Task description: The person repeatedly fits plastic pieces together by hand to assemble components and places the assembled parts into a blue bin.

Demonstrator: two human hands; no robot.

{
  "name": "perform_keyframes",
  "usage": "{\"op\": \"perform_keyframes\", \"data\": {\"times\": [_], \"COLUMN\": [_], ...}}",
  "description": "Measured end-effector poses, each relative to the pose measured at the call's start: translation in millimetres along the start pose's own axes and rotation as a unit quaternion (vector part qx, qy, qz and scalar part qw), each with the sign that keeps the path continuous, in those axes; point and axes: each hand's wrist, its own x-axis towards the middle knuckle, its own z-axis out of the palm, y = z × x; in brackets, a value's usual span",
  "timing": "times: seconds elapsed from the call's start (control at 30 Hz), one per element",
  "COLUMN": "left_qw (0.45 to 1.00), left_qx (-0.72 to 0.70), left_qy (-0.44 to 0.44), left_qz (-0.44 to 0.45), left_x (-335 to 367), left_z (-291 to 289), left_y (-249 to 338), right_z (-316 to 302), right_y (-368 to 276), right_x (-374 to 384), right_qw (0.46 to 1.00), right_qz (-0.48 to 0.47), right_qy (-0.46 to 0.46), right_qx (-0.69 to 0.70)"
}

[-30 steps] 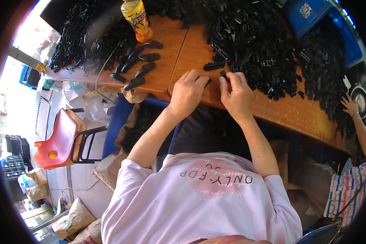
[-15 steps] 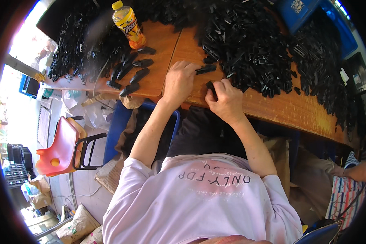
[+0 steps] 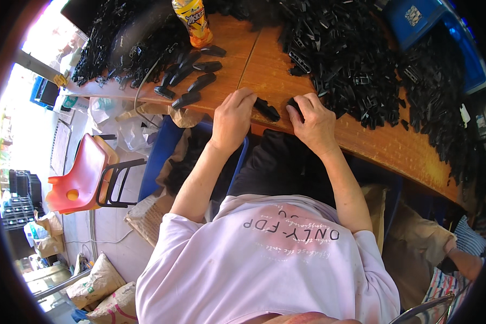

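My left hand [image 3: 233,119] is closed at the near edge of the wooden table, its fingertips gripping one end of a long black plastic part [image 3: 265,109]. The part's free end points right and toward me. A short gap away, my right hand [image 3: 314,124] pinches a small black plastic piece [image 3: 293,103] between thumb and fingers; most of that piece is hidden. To the left of my left hand, several similar long black parts [image 3: 202,82] lie loosely grouped on the table. A large heap of black plastic pieces [image 3: 356,70] spreads beyond my right hand.
A yellow-labelled bottle [image 3: 195,22] stands behind the grouped parts. Another black heap [image 3: 119,51] covers the table's left, with a pale cable [image 3: 140,92] nearby. Blue bins [image 3: 418,24] stand at the far right. A red chair [image 3: 78,178] is on the floor at left; another person's arm [image 3: 464,263] shows at lower right.
The long black part in my left hand has turned from pointing away to the right to pointing toward me. My left hand has drawn nearer the table's edge. The whole view has shifted.
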Motion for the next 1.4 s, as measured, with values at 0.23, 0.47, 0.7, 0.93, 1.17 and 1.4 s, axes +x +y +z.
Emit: {"op": "perform_keyframes", "data": {"times": [0.23,0.47,0.7,0.93,1.17,1.4], "left_qw": [0.992,0.988,0.981,0.980,0.953,0.984], "left_qx": [-0.021,-0.094,-0.097,-0.161,-0.188,-0.139], "left_qy": [0.060,-0.081,-0.117,-0.115,-0.166,-0.109], "left_qz": [-0.108,-0.096,-0.122,-0.015,-0.171,0.013], "left_x": [30,7,29,35,47,36], "left_z": [9,-6,2,15,21,14], "left_y": [10,62,23,44,16,-2], "right_z": [0,0,1,-2,-2,-2], "right_y": [-2,4,5,10,11,4], "right_x": [-3,-3,-3,-3,-4,-3], "right_qw": [0.999,0.997,0.995,0.973,0.973,0.986], "right_qz": [0.038,0.049,0.030,0.145,0.137,0.063], "right_qy": [0.005,0.052,0.061,0.106,0.108,0.035], "right_qx": [-0.019,0.034,0.067,0.146,0.148,0.149]}}
